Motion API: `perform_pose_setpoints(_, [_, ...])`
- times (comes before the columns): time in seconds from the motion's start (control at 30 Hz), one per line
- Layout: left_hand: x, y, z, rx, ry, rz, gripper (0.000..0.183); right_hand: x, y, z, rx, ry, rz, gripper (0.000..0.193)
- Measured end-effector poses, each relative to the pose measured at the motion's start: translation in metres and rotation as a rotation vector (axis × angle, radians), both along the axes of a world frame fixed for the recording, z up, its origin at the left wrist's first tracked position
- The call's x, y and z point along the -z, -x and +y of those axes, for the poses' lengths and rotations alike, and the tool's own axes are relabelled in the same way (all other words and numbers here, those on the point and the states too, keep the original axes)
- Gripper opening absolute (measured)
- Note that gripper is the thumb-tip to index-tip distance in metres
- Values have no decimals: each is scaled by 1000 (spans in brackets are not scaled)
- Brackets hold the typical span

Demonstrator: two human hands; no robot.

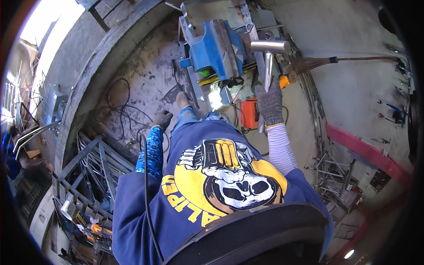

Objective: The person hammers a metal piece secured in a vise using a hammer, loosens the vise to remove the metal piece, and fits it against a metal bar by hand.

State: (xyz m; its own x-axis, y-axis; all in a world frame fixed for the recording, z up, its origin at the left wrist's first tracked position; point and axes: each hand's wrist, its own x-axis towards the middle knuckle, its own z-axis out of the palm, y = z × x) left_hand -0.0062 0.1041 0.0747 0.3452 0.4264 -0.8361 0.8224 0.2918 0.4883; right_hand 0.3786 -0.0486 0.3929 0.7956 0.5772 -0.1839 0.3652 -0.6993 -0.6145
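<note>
My right hand (pixel 270 104), in a grey knit glove, grips a metal hammer (pixel 270 47) by its handle; the head points away from me, at the right side of the bench. A big blue bench vise (pixel 206 51) is mounted there, left of the hammer, with a flat metal piece (pixel 224 48) at its jaws. My left hand (pixel 163 119), also gloved, hangs low beside my left leg. Its fingers are curled in, with nothing visible in them.
An orange-red box (pixel 249 113) stands below the bench, near my right wrist. A broom (pixel 309 64) lies to the right. Black cables (pixel 121 112) loop over the floor at left, near a metal frame (pixel 95 163) with stacked bars. A red beam (pixel 369 152) lies at far right.
</note>
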Motion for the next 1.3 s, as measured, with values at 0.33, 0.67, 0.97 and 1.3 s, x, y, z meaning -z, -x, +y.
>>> perform_pose_setpoints(0.33, [6,-4,-3,28,-57,19,44,8,33,-1,-110,217,-138,54])
perform_pose_setpoints(0.67, [-19,11,0,-34,-54,-12,43,-64,30,30,146,-348,449,32])
perform_pose_setpoints(0.97, [-13,16,-2,-14,-61,56,44,5,48,29,52,-33,500,29])
perform_pose_setpoints(1.3, [-3,-8,12,-45,-23,-30,45,15,37,17,211,-242,434,25])
